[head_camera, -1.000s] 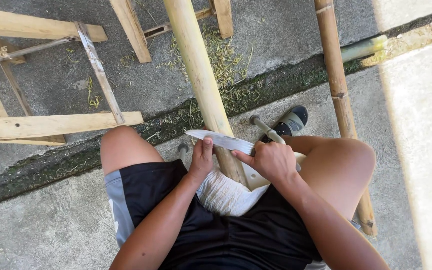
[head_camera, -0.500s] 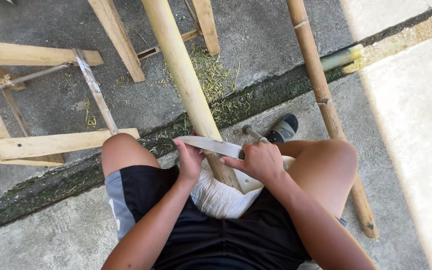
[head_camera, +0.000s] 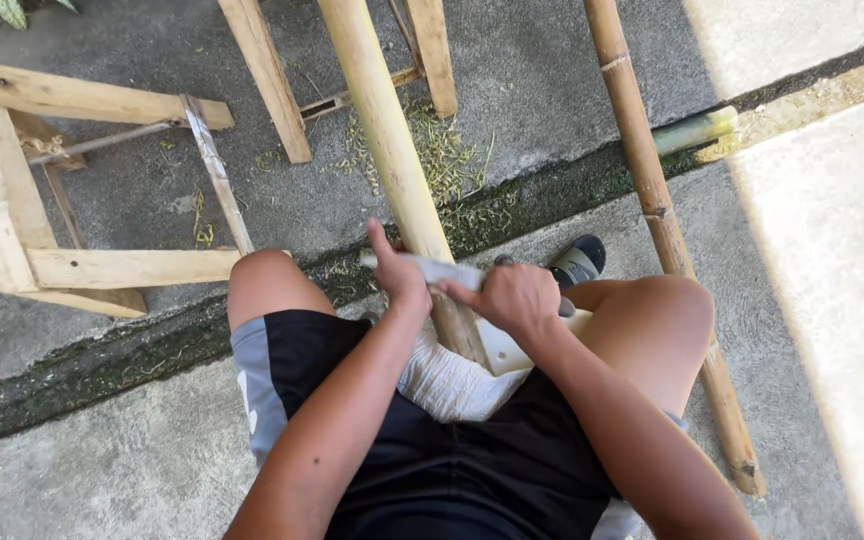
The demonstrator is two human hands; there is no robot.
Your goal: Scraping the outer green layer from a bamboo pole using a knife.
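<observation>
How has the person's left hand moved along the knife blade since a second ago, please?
Yes. The left hand has closed in toward the bamboo pole, now pressing the knife blade beside it, closer to the right hand.

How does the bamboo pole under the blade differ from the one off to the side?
The pale pole is thicker and scraped smooth; the brown pole is thinner with dark node rings showing. Both hands, left hand and right hand, press a blade across the pale pole; the brown pole lies untouched. Both run lengthwise away from the person.
</observation>
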